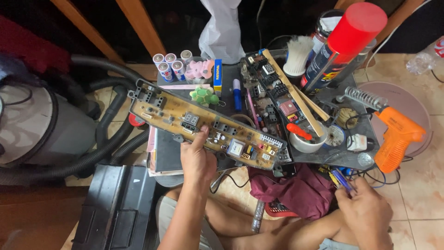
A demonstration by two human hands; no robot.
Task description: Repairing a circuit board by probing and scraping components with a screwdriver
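- The left hand (198,159) grips a long tan circuit board (203,125) by its lower edge, thumb on top; the board slants from ten o'clock to four o'clock and carries a small display, relays and connectors.
- The right hand (367,210), at five o'clock, pinches what seems a blue-handled tool (341,179).
- At one o'clock, a dark tray (344,157) sits crowded, an orange soldering gun (397,136) at its right edge, on a tiled floor (416,185).

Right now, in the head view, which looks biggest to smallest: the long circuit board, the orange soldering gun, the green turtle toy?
1. long circuit board, held by the left hand
2. orange soldering gun
3. green turtle toy
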